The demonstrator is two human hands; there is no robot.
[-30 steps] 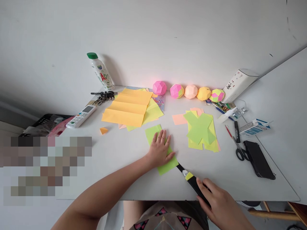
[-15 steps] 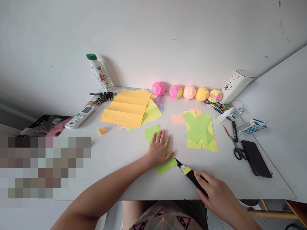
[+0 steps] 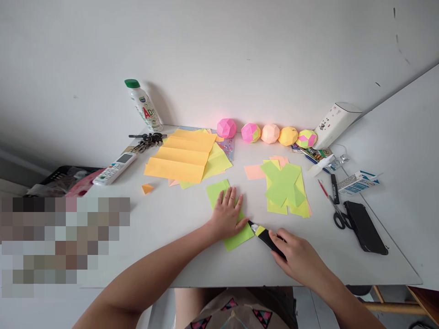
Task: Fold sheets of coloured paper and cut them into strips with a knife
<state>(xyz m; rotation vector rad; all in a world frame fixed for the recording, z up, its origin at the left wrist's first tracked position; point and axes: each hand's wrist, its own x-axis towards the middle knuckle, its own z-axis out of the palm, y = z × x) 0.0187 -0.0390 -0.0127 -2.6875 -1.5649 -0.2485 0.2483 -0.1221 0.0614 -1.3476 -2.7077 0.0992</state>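
My left hand (image 3: 227, 214) lies flat with fingers spread on a folded green paper (image 3: 236, 241), pressing it to the white table. In my right hand (image 3: 295, 253) is a black and yellow utility knife (image 3: 269, 240). Its blade tip is at the right edge of the green paper, close to my left thumb. To the right lies a stack of green and yellow paper pieces (image 3: 284, 185). Up and to the left, a creased orange sheet (image 3: 181, 155) rests on other coloured sheets. A small orange folded paper piece (image 3: 147, 188) sits by itself on the left.
Several faceted paper balls (image 3: 270, 133) line the wall. On the left stand a white bottle (image 3: 146, 107), keys (image 3: 151, 140) and a remote (image 3: 115, 169). On the right are scissors (image 3: 339, 218), a black phone (image 3: 365, 226), a marker (image 3: 335, 188) and a small box (image 3: 358, 183).
My right hand has moved the knife up and to the left, bringing its blade onto the green paper's edge. My left hand stays in place on the paper.
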